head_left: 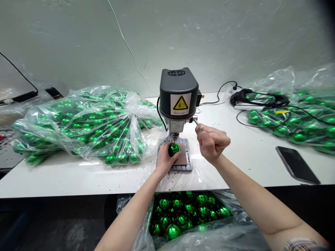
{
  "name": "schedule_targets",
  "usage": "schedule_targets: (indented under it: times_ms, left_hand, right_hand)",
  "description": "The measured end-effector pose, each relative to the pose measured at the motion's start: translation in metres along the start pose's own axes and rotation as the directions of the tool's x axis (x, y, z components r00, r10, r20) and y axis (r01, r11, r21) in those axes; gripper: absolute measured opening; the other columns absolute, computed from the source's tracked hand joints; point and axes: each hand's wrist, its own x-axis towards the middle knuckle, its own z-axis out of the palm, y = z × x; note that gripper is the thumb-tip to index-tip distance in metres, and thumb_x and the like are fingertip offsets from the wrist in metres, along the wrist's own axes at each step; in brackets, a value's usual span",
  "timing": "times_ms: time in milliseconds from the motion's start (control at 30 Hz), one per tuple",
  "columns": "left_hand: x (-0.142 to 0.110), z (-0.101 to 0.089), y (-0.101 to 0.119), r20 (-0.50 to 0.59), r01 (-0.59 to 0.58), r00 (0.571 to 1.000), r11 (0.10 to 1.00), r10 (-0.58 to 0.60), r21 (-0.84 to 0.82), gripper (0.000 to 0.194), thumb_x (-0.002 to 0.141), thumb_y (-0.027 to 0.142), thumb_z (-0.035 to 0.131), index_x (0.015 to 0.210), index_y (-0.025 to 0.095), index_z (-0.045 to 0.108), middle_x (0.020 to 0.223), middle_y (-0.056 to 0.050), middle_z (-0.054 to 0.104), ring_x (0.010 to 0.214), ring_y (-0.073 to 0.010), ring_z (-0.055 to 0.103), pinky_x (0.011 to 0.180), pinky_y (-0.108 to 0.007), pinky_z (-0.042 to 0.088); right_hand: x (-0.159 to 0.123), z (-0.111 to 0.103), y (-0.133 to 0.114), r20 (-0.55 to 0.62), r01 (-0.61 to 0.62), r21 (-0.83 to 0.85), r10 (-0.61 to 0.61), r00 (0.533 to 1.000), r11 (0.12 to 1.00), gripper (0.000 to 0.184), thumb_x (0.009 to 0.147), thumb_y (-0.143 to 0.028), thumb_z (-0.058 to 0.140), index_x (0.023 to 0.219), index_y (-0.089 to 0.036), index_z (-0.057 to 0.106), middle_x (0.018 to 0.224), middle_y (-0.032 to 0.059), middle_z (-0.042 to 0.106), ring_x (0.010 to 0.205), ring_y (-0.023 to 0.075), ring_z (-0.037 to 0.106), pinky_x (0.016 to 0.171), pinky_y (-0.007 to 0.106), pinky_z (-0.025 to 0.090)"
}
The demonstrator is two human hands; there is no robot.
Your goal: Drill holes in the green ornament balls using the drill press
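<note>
A small black bench drill press [179, 94] with a yellow warning sticker stands on the white table [65, 174]. My left hand [164, 158] is closed round a shiny green ball [174, 149], holding it on the press's base plate [187, 162] right under the drill bit. My right hand [210, 141] is a fist wrapped round the press's metal feed lever [195, 121] at the machine's right side.
A clear plastic bag [83, 125] full of green balls lies left of the press; another bag [295, 118] lies at the right, with black cables over it. A dark phone [297, 164] rests near the right front edge. Below the table edge, an open bag [188, 212] holds several more green balls.
</note>
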Motion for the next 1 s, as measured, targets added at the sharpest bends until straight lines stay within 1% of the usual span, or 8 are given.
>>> schedule_targets:
  times_ms: [133, 233, 333, 467, 633, 767, 867, 1000]
  left_hand:
    - [0.0, 0.0, -0.002, 0.003, -0.003, 1.0, 1.0, 0.003, 0.005, 0.049, 0.08, 0.031, 0.078, 0.123, 0.02, 0.058, 0.112, -0.009, 0.062, 0.109, -0.0281, 0.06, 0.095, -0.045, 0.049]
    - [0.002, 0.0, 0.0, 0.006, 0.008, 1.0, 1.0, -0.008, -0.007, 0.047, 0.08, 0.031, 0.077, 0.122, 0.019, 0.059, 0.11, -0.009, 0.062, 0.107, -0.0274, 0.061, 0.094, -0.044, 0.05]
    - [0.002, -0.002, 0.008, -0.013, 0.058, 0.998, 0.998, -0.059, -0.022, 0.044, 0.08, 0.031, 0.077, 0.118, 0.018, 0.061, 0.11, -0.01, 0.064, 0.105, -0.0269, 0.062, 0.092, -0.043, 0.051]
    - [-0.017, -0.024, 0.025, -0.096, 0.11, 0.99, 0.993, -0.105, 0.043, 0.039, 0.077, 0.031, 0.078, 0.111, 0.019, 0.062, 0.108, -0.01, 0.066, 0.102, -0.0282, 0.063, 0.087, -0.043, 0.051]
    - [-0.035, -0.077, 0.038, 0.245, -0.05, 0.969, 0.988, 0.012, 0.148, 0.047, 0.068, 0.049, 0.085, 0.103, 0.022, 0.067, 0.091, -0.007, 0.069, 0.085, -0.0287, 0.065, 0.074, -0.039, 0.05]
    - [0.024, -0.095, 0.019, 0.163, -0.014, 0.985, 0.936, -0.047, 0.352, 0.026, 0.096, 0.038, 0.054, 0.082, 0.02, 0.066, 0.087, -0.012, 0.067, 0.088, -0.0294, 0.064, 0.084, -0.042, 0.048]
    - [0.092, -0.089, -0.005, 0.043, 0.074, 0.994, 0.889, -0.105, 0.452, 0.015, 0.089, 0.015, 0.053, 0.08, 0.016, 0.065, 0.092, -0.018, 0.065, 0.101, -0.0341, 0.062, 0.096, -0.049, 0.044]
    - [0.15, -0.078, -0.028, -0.014, 0.063, 0.998, 0.907, -0.063, 0.416, 0.015, 0.082, 0.013, 0.061, 0.096, 0.016, 0.066, 0.11, -0.019, 0.065, 0.11, -0.0341, 0.058, 0.098, -0.046, 0.044]
  right_hand:
    - [0.0, 0.001, -0.004, 0.033, 0.004, -0.015, -0.004, 0.999, 1.0, 0.042, 0.081, -0.008, 0.057, 0.05, -0.018, 0.03, 0.045, -0.0047, 0.032, 0.044, 0.0072, 0.031, 0.049, 0.03, 0.03]
    - [0.021, 0.012, -0.014, -0.142, -0.166, 0.026, 0.168, 0.976, 0.986, 0.05, 0.087, -0.018, 0.059, 0.045, -0.018, 0.031, 0.042, -0.0042, 0.033, 0.041, 0.0072, 0.031, 0.048, 0.031, 0.027]
    - [0.058, 0.026, -0.023, -0.317, -0.39, 0.122, 0.408, 0.856, 0.913, 0.054, 0.089, -0.031, 0.061, 0.043, -0.02, 0.037, 0.041, -0.0042, 0.033, 0.041, 0.0082, 0.035, 0.046, 0.031, 0.028]
    - [0.095, 0.031, -0.02, -0.345, -0.585, 0.211, 0.62, 0.705, 0.783, 0.055, 0.088, -0.038, 0.063, 0.042, -0.022, 0.036, 0.042, -0.0039, 0.033, 0.04, 0.0079, 0.033, 0.043, 0.03, 0.026]
    - [0.1, 0.028, -0.012, -0.305, -0.619, 0.232, 0.66, 0.686, 0.75, 0.052, 0.088, -0.038, 0.062, 0.046, -0.022, 0.036, 0.043, -0.0041, 0.033, 0.04, 0.0076, 0.031, 0.041, 0.029, 0.023]
    - [0.097, 0.03, -0.015, -0.332, -0.614, 0.23, 0.654, 0.679, 0.755, 0.053, 0.088, -0.038, 0.062, 0.045, -0.021, 0.036, 0.044, -0.0046, 0.034, 0.041, 0.007, 0.031, 0.042, 0.029, 0.024]
    - [0.097, 0.03, -0.016, -0.341, -0.614, 0.229, 0.653, 0.676, 0.755, 0.05, 0.087, -0.039, 0.063, 0.046, -0.021, 0.039, 0.046, -0.0045, 0.036, 0.042, 0.0072, 0.033, 0.041, 0.029, 0.025]
    - [0.093, 0.027, -0.013, -0.306, -0.591, 0.195, 0.621, 0.722, 0.783, 0.049, 0.088, -0.041, 0.063, 0.05, -0.022, 0.04, 0.05, -0.0036, 0.038, 0.044, 0.0083, 0.036, 0.04, 0.03, 0.027]
